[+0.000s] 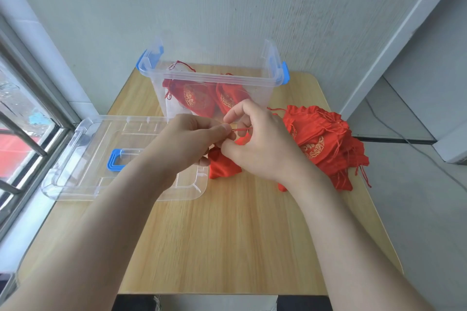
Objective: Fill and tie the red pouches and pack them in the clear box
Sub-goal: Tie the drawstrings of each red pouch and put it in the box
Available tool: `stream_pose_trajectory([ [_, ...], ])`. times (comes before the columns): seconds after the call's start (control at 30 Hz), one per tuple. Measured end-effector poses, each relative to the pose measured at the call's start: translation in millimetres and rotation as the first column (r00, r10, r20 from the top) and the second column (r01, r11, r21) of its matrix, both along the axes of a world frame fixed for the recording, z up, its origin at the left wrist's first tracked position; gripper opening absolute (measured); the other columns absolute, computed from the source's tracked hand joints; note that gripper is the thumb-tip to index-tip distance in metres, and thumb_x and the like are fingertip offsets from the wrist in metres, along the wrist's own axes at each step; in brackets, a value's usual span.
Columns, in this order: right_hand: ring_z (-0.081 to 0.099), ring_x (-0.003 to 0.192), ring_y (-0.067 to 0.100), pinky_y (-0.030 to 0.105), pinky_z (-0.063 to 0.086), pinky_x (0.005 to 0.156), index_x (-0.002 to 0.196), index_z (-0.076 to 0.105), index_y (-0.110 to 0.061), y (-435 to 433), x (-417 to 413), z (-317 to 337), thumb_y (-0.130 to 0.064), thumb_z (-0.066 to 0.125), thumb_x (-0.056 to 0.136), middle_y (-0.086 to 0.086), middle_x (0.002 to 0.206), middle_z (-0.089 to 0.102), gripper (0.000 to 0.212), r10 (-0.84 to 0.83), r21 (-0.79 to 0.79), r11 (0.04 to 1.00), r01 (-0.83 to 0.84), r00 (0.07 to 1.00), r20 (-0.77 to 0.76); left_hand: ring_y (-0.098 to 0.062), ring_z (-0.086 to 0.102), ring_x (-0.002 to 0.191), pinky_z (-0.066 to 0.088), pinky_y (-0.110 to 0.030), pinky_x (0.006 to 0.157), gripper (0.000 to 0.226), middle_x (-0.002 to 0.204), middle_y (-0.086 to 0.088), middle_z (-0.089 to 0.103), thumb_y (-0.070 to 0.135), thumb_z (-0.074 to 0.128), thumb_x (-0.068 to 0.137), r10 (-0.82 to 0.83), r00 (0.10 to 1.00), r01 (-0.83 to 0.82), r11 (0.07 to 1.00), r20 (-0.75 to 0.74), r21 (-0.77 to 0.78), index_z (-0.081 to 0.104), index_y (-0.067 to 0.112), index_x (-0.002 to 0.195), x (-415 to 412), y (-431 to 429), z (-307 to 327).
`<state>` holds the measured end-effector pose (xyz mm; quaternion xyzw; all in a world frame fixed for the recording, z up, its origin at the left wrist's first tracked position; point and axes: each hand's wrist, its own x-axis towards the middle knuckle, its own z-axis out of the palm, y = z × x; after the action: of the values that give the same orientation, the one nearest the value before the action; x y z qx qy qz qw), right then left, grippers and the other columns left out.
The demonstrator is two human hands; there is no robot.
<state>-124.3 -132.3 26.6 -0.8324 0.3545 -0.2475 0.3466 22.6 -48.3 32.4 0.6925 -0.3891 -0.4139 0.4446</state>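
Over the pale wooden desk (227, 235), left hand (187, 141) and right hand (262, 146) pinch the thin red drawstring (243, 129) of the red fabric pouch (223, 168); pull evenly, cinching its neck.

Single view, head-worn, wide-angle. It looks forward and steeply down over the wooden table (227, 235), facing the pale wall (227, 7) behind it. Both forearms enter from the bottom edge; the left hand (187, 140) and right hand (262, 145) meet at a red pouch (222, 168) near frame centre, close to the lens. The clear box (209, 78) stands just beyond them. A window (25, 131) runs along the left edge.
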Motion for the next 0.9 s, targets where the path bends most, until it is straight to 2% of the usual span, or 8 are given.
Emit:
stream_pose_trajectory([
  [0.17, 0.06, 0.078, 0.003, 0.007, 0.037, 0.069, 0.093, 0.078, -0.03, -6.8, 0.1, -7.6, -0.033, 0.09, 0.081, -0.016, 0.078, 0.056, 0.017, 0.022, -0.222, 0.975, -0.016, 0.999, 0.023, 0.002, 0.055, 0.051, 0.057, -0.028, 0.07, 0.023, 0.059, 0.013, 0.064, 0.027, 0.067, 0.102, 0.018, 0.999, -0.018, 1.0, 0.043, 0.005, 0.085, 0.017, 0.091, 1.2, 0.3, -0.3],
  [0.3, 0.057, 0.075, 0.004, 0.015, 0.041, 0.071, 0.097, 0.085, -0.03, -8.6, -0.1, -11.2, -0.026, 0.089, 0.083, -0.013, 0.082, 0.057, 0.015, 0.056, -0.315, 0.948, -0.052, 0.998, 0.004, -0.004, 0.051, 0.054, 0.057, -0.029, 0.066, 0.024, 0.066, 0.003, 0.06, 0.022, 0.066, 0.098, 0.03, 0.991, -0.034, 0.999, 0.131, 0.026, 0.081, 0.009, 0.084, 3.5, -2.6, -3.3],
  [0.4, 0.058, 0.074, 0.014, 0.03, 0.05, 0.071, 0.104, 0.086, -0.03, -7.1, 2.0, -12.8, -0.022, 0.085, 0.089, -0.007, 0.082, 0.056, 0.017, 0.029, -0.361, 0.932, -0.036, 0.999, -0.026, -0.007, 0.053, 0.058, 0.057, -0.033, 0.07, 0.02, 0.068, -0.003, 0.061, 0.018, 0.065, 0.091, 0.044, 0.987, -0.05, 0.998, 0.151, 0.037, 0.079, 0.003, 0.087, -0.7, -2.9, -4.9],
  [0.5, 0.057, 0.077, 0.019, 0.035, 0.049, 0.069, 0.104, 0.085, -0.027, -6.3, 2.9, -10.7, -0.021, 0.081, 0.093, -0.004, 0.082, 0.054, 0.013, 0.009, -0.409, 0.911, -0.047, 0.995, -0.095, -0.002, 0.064, 0.059, 0.055, -0.027, 0.068, 0.02, 0.074, 0.001, 0.076, 0.017, 0.076, 0.084, 0.113, 0.98, -0.114, 0.993, 0.163, -0.006, 0.076, 0.019, 0.104, -3.3, -1.4, -5.8],
  [0.6, 0.056, 0.084, 0.018, 0.032, 0.044, 0.07, 0.101, 0.083, -0.028, -3.4, 3.4, -9.0, -0.023, 0.077, 0.095, -0.004, 0.087, 0.055, 0.01, -0.011, -0.395, 0.917, -0.053, 0.988, -0.157, 0.003, 0.069, 0.065, 0.049, -0.022, 0.062, 0.042, 0.081, 0.011, 0.079, 0.017, 0.083, 0.08, 0.205, 0.967, -0.201, 0.979, 0.151, -0.041, 0.062, 0.026, 0.116, -2.5, -0.5, -7.3],
  [0.7, 0.054, 0.087, 0.015, 0.025, 0.041, 0.074, 0.096, 0.081, -0.027, -2.9, 4.3, -9.2, -0.024, 0.075, 0.094, -0.01, 0.087, 0.056, 0.007, -0.025, -0.321, 0.947, -0.022, 0.99, -0.142, -0.002, 0.072, 0.075, 0.052, -0.025, 0.064, 0.033, 0.082, 0.009, 0.077, 0.013, 0.078, 0.083, 0.241, 0.949, -0.225, 0.969, 0.203, -0.1, 0.062, 0.025, 0.109, -4.5, -1.5, -10.9],
  [0.8, 0.05, 0.077, 0.002, 0.006, 0.034, 0.071, 0.089, 0.081, -0.026, -4.3, 4.3, -6.9, -0.022, 0.077, 0.09, -0.021, 0.075, 0.048, 0.006, -0.065, -0.267, 0.963, 0.035, 0.993, -0.101, -0.003, 0.073, 0.08, 0.057, -0.027, 0.071, 0.025, 0.087, 0.008, 0.076, 0.01, 0.075, 0.084, 0.22, 0.927, -0.169, 0.968, 0.304, -0.183, 0.063, 0.026, 0.099, -7.1, -2.6, -13.5],
  [0.9, 0.052, 0.063, -0.012, 0.004, 0.035, 0.062, 0.085, 0.082, -0.022, -3.7, 2.7, -0.4, -0.017, 0.079, 0.089, -0.028, 0.052, 0.049, 0.007, -0.093, -0.166, 0.982, 0.088, 0.995, -0.023, 0.001, 0.073, 0.082, 0.059, -0.02, 0.074, 0.023, 0.089, 0.009, 0.075, 0.004, 0.076, 0.086, 0.205, 0.9, -0.096, 0.954, 0.385, -0.284, 0.066, 0.021, 0.098, -7.1, -3.2, -14.6],
])
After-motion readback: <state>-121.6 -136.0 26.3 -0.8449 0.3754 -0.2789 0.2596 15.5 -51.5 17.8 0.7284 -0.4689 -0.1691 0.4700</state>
